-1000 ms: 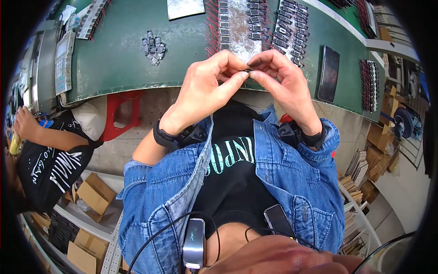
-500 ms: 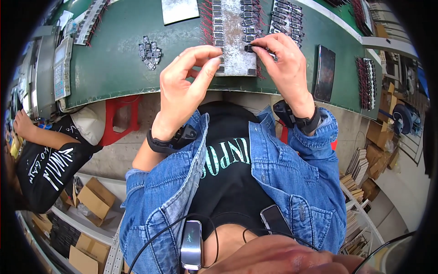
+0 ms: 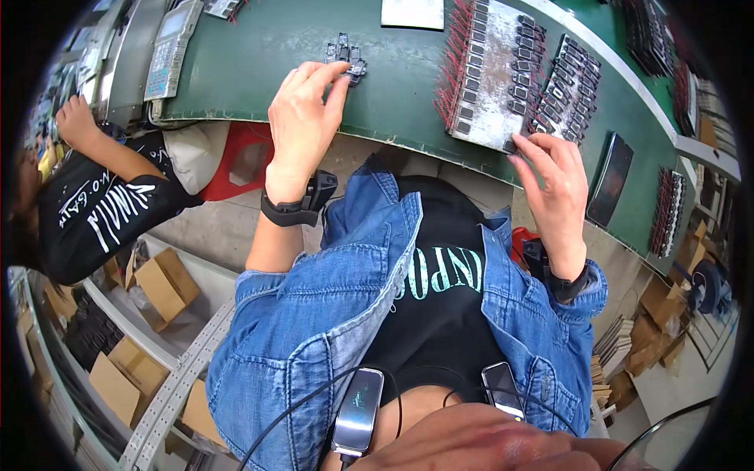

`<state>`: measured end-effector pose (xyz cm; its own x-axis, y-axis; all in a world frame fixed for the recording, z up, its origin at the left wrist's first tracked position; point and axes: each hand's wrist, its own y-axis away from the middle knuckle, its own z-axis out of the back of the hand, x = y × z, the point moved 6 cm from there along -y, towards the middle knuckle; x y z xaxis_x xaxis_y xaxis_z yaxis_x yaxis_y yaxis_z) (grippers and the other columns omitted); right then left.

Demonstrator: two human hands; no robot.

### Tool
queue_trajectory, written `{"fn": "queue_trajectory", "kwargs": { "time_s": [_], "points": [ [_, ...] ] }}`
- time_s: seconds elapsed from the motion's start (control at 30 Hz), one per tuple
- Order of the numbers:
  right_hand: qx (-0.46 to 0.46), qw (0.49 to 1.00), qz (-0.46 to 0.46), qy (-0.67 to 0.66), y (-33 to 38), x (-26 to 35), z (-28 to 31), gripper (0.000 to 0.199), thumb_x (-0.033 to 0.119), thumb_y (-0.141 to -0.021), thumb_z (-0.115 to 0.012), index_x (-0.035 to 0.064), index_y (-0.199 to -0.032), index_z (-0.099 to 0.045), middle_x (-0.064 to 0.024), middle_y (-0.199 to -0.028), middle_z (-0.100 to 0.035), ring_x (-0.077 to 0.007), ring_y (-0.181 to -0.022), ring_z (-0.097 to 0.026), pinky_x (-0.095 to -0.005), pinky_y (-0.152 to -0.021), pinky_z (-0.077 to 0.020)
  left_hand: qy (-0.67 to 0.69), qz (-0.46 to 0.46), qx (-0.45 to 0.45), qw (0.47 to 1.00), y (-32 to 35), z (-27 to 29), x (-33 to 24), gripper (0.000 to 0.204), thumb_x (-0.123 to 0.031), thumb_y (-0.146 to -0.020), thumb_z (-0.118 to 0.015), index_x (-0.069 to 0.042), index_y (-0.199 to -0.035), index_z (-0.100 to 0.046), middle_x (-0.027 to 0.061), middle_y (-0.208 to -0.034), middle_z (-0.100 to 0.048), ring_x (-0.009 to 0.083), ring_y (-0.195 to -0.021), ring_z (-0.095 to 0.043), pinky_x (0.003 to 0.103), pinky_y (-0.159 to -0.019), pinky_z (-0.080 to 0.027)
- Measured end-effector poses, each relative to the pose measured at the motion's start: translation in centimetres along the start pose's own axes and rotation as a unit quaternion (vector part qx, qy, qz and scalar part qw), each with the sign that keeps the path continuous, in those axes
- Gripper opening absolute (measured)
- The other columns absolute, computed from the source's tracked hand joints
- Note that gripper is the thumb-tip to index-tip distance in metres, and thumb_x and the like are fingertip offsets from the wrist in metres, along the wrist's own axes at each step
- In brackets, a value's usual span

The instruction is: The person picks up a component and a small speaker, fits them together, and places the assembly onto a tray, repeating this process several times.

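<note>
My left hand [image 3: 302,118] is over the green table, its thumb and index finger slightly apart at the near edge of a loose pile of small black rectangular parts [image 3: 343,53]. Nothing shows between those fingertips. At the near right corner of a worn whitish plate [image 3: 496,74], my right hand [image 3: 558,184] pinches a small black rectangular part [image 3: 509,147] between thumb and index finger. Rows of similar parts line both long sides of the plate, the left row [image 3: 470,82] with thin red wires sticking outward.
A second loaded plate [image 3: 565,86] lies right of the first. Farther right are a black phone [image 3: 611,180] and a wired strip of parts [image 3: 667,212]. A white sheet [image 3: 412,12] lies at the back. A keypad device [image 3: 169,55] and another person's arm [image 3: 102,145] are at left.
My left hand has gone from the plate's left side to the loose pile. My right hand has moved down the plate's right side to its near corner. The whole view has shifted.
</note>
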<state>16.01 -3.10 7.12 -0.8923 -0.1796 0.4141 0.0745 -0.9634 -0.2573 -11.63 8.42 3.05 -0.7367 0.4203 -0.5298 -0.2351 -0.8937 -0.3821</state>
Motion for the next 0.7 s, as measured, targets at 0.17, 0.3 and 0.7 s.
{"fn": "queue_trajectory", "kwargs": {
  "time_s": [0.17,0.3,0.7],
  "points": [
    [0.023,1.000,-0.007,-0.001,-0.4,0.4,-0.6,0.025,0.001,-0.078,-0.075,0.0044,-0.102,-0.070,-0.0096,-0.101,-0.065,-0.0289,-0.095,-0.061,-0.0379,-0.082,-0.0491,-0.119,-0.030,0.015,0.992,0.3,-1.2,-0.1,0.023,-0.015,-0.085,-0.074,-0.009,-0.106,-0.071,0.0064,-0.096,-0.066,0.0269,-0.091,-0.063,0.038,-0.075,-0.054],
    [0.036,0.999,-0.010,-0.011,-0.7,0.1,-0.8,0.025,0.001,-0.077,-0.075,0.0036,-0.101,-0.067,-0.0104,-0.099,-0.064,-0.0309,-0.095,-0.060,-0.0384,-0.083,-0.0482,-0.139,-0.057,0.029,0.988,-0.2,-2.1,-0.3,0.026,-0.016,-0.084,-0.075,-0.010,-0.108,-0.070,0.0064,-0.097,-0.064,0.0268,-0.094,-0.062,0.039,-0.075,-0.055],
    [0.015,0.928,-0.160,-0.336,0.1,-1.2,0.2,0.018,-0.004,-0.087,-0.070,-0.0002,-0.105,-0.067,-0.0050,-0.103,-0.067,-0.0138,-0.101,-0.063,-0.0283,-0.090,-0.0494,0.048,-0.039,0.044,0.997,-2.5,-1.3,-2.2,0.022,-0.007,-0.084,-0.075,-0.006,-0.105,-0.069,0.0059,-0.089,-0.066,0.0186,-0.080,-0.065,0.032,-0.070,-0.056]
  ]
}}
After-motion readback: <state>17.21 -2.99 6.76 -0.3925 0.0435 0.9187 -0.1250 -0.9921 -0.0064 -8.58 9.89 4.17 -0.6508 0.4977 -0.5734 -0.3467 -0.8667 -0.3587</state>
